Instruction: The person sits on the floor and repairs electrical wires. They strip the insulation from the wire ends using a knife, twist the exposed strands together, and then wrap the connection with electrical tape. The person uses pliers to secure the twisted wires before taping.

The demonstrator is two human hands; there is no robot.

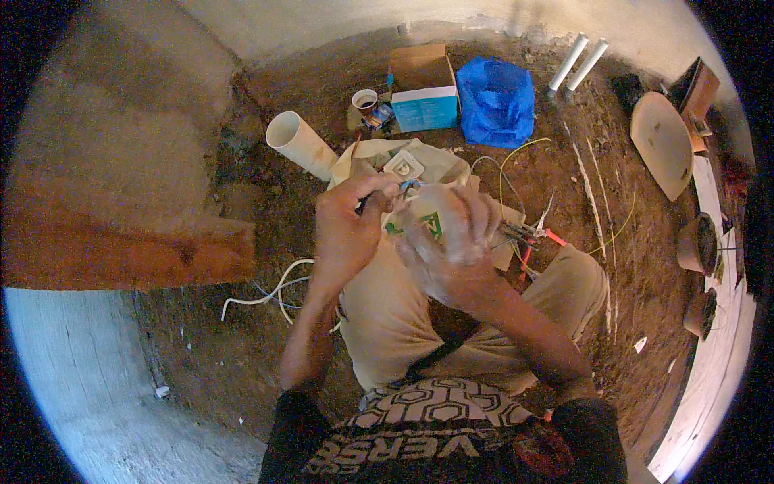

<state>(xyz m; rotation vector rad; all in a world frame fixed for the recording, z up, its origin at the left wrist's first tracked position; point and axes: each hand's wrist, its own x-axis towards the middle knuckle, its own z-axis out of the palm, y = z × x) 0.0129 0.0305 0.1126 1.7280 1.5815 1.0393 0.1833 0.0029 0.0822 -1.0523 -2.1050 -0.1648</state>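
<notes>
1x small blue piece (409,185), at the left hand's fingertips, between both hands, over the lap. Too small and part-covered to ID. Left hand (351,222): fingers curled, thumb and forefinger pinching the blue piece. Right hand (450,234): just beside it, motion-blurred; can't tell if it's gripping anything.

1x white square fitting (404,166) just beyond the fingertips, on a pale sheet or bag (364,151), mostly hidden by hands.

Right of the right hand: red-handled tools (555,237), jumbled, can't count. White cable (280,292) left of the knees, partly hidden.

Further out: 1x wide pipe (300,143), leaning; 1x cup (365,100); 1x blue-and-white carton (424,106), flap up; 1x blue bag (496,102), contents not visible; 2x thin white tubes (568,64), side by side. Far-right items dim, hard to make out.
</notes>
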